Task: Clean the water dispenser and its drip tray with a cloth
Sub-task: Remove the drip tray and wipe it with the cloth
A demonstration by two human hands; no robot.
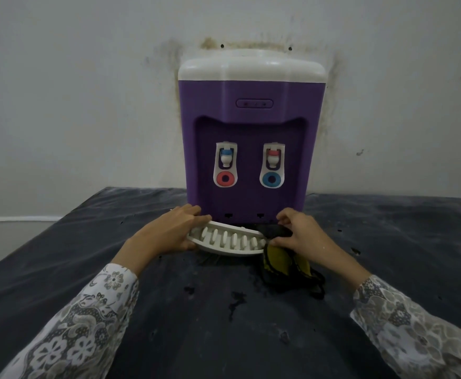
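A purple water dispenser [251,127] with a white top stands at the back of the table, against the wall. Its two white taps face me. The white slotted drip tray [230,240] is off the dispenser, held just in front of its base and tilted. My left hand [169,231] grips the tray's left end. My right hand [297,232] holds the tray's right end together with a yellow and black cloth [284,265], which hangs down onto the table.
The table is covered with a dark sheet [114,242] that has wet spots and small marks near the middle front. A stained white wall [87,105] rises directly behind the dispenser.
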